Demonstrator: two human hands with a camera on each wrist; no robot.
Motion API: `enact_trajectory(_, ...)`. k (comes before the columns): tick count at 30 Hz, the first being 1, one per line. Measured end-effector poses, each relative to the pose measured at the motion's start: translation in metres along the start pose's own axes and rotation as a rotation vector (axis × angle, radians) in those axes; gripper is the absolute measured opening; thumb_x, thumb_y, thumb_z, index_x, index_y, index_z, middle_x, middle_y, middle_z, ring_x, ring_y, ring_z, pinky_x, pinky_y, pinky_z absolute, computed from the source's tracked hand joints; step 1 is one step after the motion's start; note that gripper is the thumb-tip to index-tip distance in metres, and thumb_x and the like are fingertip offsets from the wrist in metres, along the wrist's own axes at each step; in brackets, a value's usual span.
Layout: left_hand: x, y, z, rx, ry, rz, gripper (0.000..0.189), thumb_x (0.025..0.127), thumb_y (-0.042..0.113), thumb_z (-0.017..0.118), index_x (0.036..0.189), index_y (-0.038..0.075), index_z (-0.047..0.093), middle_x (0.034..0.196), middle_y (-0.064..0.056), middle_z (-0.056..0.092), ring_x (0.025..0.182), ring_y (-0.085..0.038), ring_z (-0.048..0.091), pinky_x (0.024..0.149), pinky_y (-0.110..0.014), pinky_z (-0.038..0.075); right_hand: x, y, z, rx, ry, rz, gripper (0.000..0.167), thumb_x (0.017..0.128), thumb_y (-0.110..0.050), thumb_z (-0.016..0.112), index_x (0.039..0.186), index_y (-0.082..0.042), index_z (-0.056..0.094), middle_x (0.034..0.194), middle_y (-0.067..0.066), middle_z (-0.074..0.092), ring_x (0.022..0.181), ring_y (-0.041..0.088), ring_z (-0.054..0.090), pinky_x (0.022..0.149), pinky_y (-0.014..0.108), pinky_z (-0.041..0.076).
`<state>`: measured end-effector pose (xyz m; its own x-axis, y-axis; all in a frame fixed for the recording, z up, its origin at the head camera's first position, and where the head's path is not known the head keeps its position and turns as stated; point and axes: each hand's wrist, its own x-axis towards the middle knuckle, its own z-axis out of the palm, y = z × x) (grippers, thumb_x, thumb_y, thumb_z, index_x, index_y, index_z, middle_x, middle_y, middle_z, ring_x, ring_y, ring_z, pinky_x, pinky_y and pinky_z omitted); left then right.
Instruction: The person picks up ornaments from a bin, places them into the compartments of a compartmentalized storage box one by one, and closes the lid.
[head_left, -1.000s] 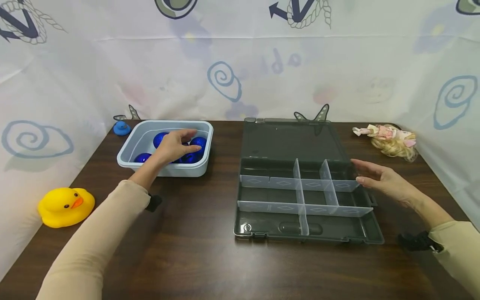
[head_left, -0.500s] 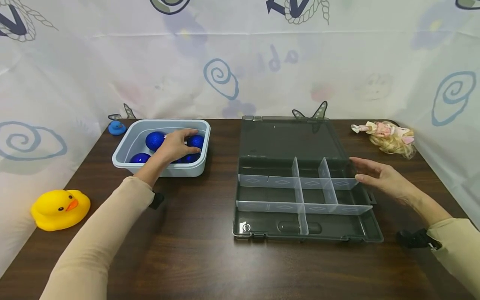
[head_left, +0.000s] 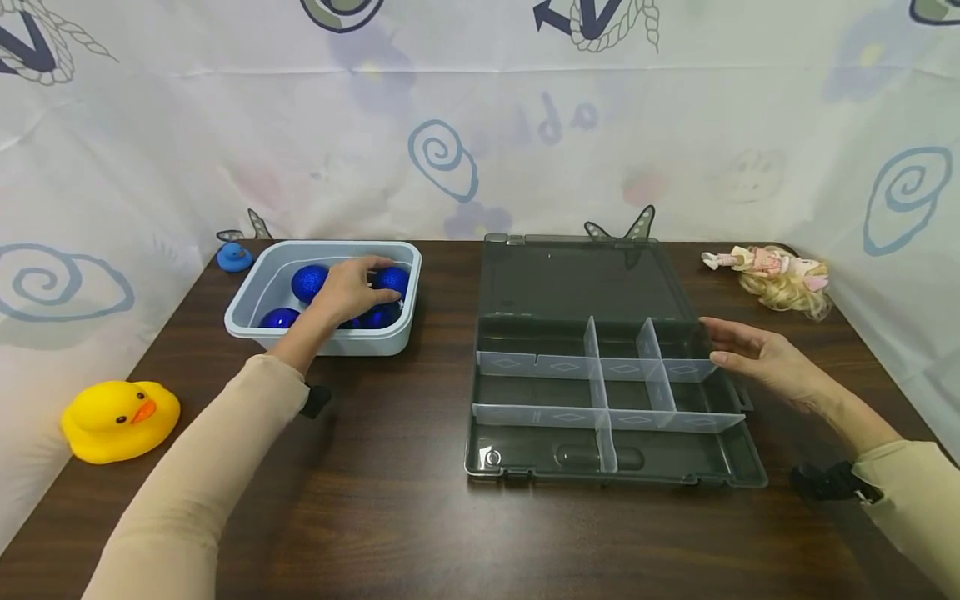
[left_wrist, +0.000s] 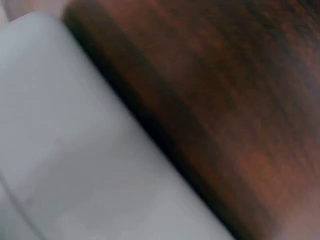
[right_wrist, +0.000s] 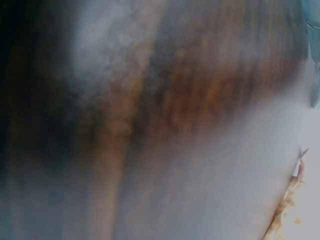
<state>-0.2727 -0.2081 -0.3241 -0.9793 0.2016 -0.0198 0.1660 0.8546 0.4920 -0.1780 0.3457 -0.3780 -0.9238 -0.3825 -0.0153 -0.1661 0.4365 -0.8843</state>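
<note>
A pale blue plastic bin [head_left: 247, 300] at the back left holds several shiny and glittery blue baubles [head_left: 310, 283]. My left hand [head_left: 345, 293] reaches into it, thumb and fingers on either side of the glittery blue bauble [head_left: 392, 282] at the right end. Its palm hides part of the baubles beneath. On the right lies a dark see-through organizer box [head_left: 536, 454], lid laid back, with clear dividers [head_left: 540, 365]. With fairly straight fingers, my right hand [head_left: 772, 362] touches the box's right side near the hinge. Both wrist views are blurred and show neither hand's fingers.
A yellow rubber duck [head_left: 120, 422] sits at the table's left edge, and a small blue duck [head_left: 234, 257] stands behind the bin. At the back right lies a blond doll [head_left: 780, 275]. Printed white cloth [head_left: 525, 158] hangs around the dark wooden table [head_left: 390, 517].
The view shifts slightly, and more of the left glittery bauble shows beside my left hand. That hand rises very slightly at the right bauble. My right hand stays at the box.
</note>
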Motion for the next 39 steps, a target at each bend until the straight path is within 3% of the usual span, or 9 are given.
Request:
enact_trajectory(5,-0.005,0.006,-0.013,-0.067,0.047,-0.009,0.056,0.087,0.025,0.069,0.134,0.002,0.049,0.133,-0.024,0.051,0.122,-0.040,0.049,0.102,-0.053,0.036,-0.001,0.001,0.001,0.028,0.001,-0.003,0.055,0.096,-0.004,0.051,0.146,0.000,0.029,0.129,-0.025,0.042,0.110,-0.013,0.047,0.083,0.008,0.045)
enact_trajectory(11,-0.009,0.021,-0.026,-0.157,0.164,0.027,0.057,0.086,0.023,0.070,0.134,0.000,0.049,0.134,-0.020,0.052,0.120,-0.037,0.052,0.097,-0.048,0.044,-0.002,0.002,0.000,0.032,0.005,0.003,0.055,0.096,-0.004,0.051,0.146,-0.001,0.029,0.129,-0.025,0.042,0.109,-0.013,0.048,0.083,0.009,0.045)
enact_trajectory(15,-0.010,0.041,-0.028,-0.171,0.220,0.075,0.061,0.085,0.022,0.071,0.137,0.003,0.047,0.136,-0.018,0.051,0.118,-0.036,0.054,0.094,-0.047,0.047,-0.004,0.003,-0.001,0.025,0.009,0.007,0.055,0.096,-0.005,0.051,0.146,0.001,0.028,0.129,-0.024,0.042,0.109,-0.013,0.048,0.083,0.009,0.045)
enact_trajectory(20,-0.012,0.075,-0.019,-0.222,0.229,0.118,0.061,0.084,0.024,0.072,0.137,0.006,0.048,0.131,-0.019,0.051,0.113,-0.034,0.056,0.090,-0.046,0.050,-0.005,0.002,-0.001,-0.009,0.015,0.021,0.055,0.096,-0.008,0.052,0.145,0.002,0.028,0.133,-0.020,0.042,0.109,-0.015,0.046,0.082,0.009,0.045)
enact_trajectory(24,-0.009,0.101,-0.004,-0.367,0.171,0.127,0.058,0.083,0.026,0.073,0.134,0.009,0.051,0.128,-0.014,0.054,0.110,-0.028,0.058,0.088,-0.042,0.051,-0.002,-0.002,0.000,-0.041,0.017,0.035,0.056,0.096,-0.012,0.053,0.145,0.000,0.029,0.139,-0.008,0.042,0.109,-0.016,0.046,0.082,0.009,0.045)
enact_trajectory(28,-0.002,0.130,0.017,-0.560,0.057,0.128,0.055,0.083,0.022,0.073,0.131,0.008,0.051,0.128,-0.012,0.055,0.113,-0.026,0.057,0.091,-0.039,0.049,0.002,-0.004,0.000,-0.043,0.013,0.038,0.056,0.096,-0.014,0.054,0.145,0.001,0.030,0.145,0.010,0.039,0.109,-0.016,0.046,0.083,0.010,0.046)
enact_trajectory(30,0.002,0.146,0.029,-0.603,0.010,0.129,0.055,0.083,0.021,0.073,0.131,0.007,0.050,0.127,-0.012,0.055,0.113,-0.025,0.056,0.092,-0.038,0.049,0.004,-0.004,0.000,-0.035,0.012,0.039,0.057,0.096,-0.014,0.054,0.145,0.002,0.029,0.146,0.018,0.037,0.109,-0.015,0.046,0.083,0.010,0.046)
enact_trajectory(33,0.008,0.170,0.048,-0.611,-0.059,0.131,0.055,0.083,0.022,0.073,0.131,0.006,0.049,0.128,-0.012,0.054,0.114,-0.025,0.056,0.092,-0.037,0.049,0.006,-0.003,-0.001,-0.030,0.020,0.037,0.057,0.096,-0.015,0.055,0.144,0.003,0.030,0.145,0.019,0.037,0.109,-0.015,0.047,0.084,0.010,0.046)
enact_trajectory(39,0.017,0.220,0.086,-0.552,-0.196,0.157,0.058,0.084,0.025,0.073,0.133,0.010,0.046,0.130,-0.011,0.053,0.119,-0.024,0.053,0.094,-0.036,0.048,0.002,0.001,-0.001,0.003,0.034,0.026,0.056,0.095,-0.010,0.055,0.142,0.008,0.030,0.137,-0.001,0.044,0.107,-0.014,0.049,0.083,0.011,0.047)
